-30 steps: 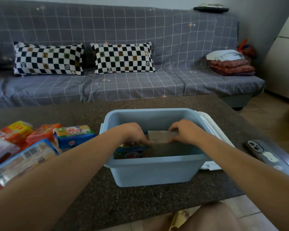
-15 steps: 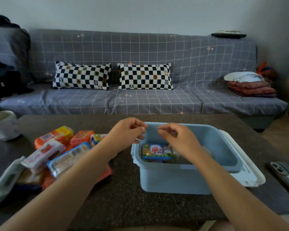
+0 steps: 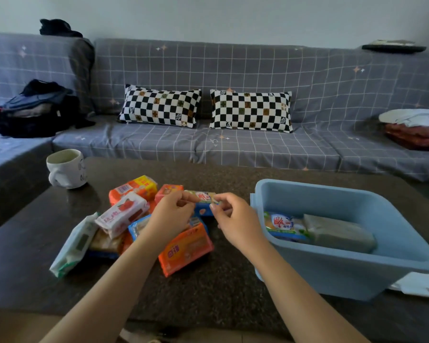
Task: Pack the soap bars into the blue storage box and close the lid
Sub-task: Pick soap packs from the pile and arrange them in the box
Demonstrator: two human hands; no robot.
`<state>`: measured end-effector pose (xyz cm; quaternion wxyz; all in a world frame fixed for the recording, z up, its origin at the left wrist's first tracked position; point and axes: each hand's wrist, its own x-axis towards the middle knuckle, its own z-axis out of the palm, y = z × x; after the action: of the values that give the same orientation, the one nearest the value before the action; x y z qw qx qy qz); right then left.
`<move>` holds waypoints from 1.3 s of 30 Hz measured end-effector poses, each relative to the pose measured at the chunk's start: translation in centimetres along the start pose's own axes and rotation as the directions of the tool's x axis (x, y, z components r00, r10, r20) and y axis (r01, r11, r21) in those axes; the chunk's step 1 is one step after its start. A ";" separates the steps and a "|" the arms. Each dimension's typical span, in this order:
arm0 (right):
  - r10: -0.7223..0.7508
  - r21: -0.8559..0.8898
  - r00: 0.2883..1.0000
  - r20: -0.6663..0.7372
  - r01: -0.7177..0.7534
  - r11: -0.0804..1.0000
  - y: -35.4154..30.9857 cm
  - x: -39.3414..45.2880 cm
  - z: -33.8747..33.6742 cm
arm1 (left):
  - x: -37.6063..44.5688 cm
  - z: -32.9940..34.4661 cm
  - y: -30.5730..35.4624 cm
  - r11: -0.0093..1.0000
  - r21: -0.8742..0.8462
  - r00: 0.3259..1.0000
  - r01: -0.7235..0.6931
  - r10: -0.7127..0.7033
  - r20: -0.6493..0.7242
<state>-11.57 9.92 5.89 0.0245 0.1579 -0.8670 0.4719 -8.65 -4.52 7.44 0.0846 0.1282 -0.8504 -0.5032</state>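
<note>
Pinching a blue soap bar (image 3: 203,203) from both ends, the left hand (image 3: 170,214) and right hand (image 3: 235,219) close their fingertips on it above the soap pile (image 3: 136,224), left of the box (image 3: 344,243). Inside the box lie two bars (image 3: 317,230). A white lid (image 3: 421,284) sits under the box's right side; a mug (image 3: 66,168) stands far left.

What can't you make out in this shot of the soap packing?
- White lid: head view, mostly hidden behind the blue box and cut off by the right edge.
- Soap bars low in the pile: covered by upper bars and the left hand.
- Whether the hands grip the blue-and-yellow bar: fingertips blurred.
</note>
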 end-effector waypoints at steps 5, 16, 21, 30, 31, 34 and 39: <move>0.156 -0.004 0.988 0.013 -0.156 0.988 2.3 2.0 2.9 | 2.5 0.1 -2.5 0.999 0.008 0.996 0.038 -0.037 -0.077; 0.417 0.243 0.908 0.030 -0.411 0.878 7.4 7.5 6.8 | 10.2 1.8 -4.3 0.921 0.391 0.993 0.009 -0.055 0.107; 0.519 0.332 0.854 0.039 -0.501 0.799 9.0 8.9 7.6 | 11.8 1.4 -4.6 0.893 0.449 0.992 0.037 -0.089 0.094; 0.572 0.539 0.817 0.074 -0.515 0.666 9.1 9.1 8.1 | 11.6 1.8 -4.3 0.965 0.260 0.998 0.046 -0.053 0.023; 0.558 0.560 0.827 0.072 -0.497 0.664 8.8 8.9 8.0 | 11.4 1.7 -4.0 0.969 0.247 0.999 0.028 -0.031 0.009; 0.472 0.591 0.882 0.017 -0.389 0.706 7.3 8.2 7.6 | 10.3 1.0 -2.8 0.978 0.207 0.999 -0.025 0.032 -0.034; 0.343 0.639 0.939 0.008 -0.269 0.721 4.1 6.7 7.0 | 7.2 -1.4 -1.9 0.988 0.137 0.984 -0.068 0.089 -0.152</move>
<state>-18.40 4.49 -0.01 -0.0601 -0.0152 -0.6694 0.7403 -14.87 -8.76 6.61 0.1627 0.1390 -0.8767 -0.4308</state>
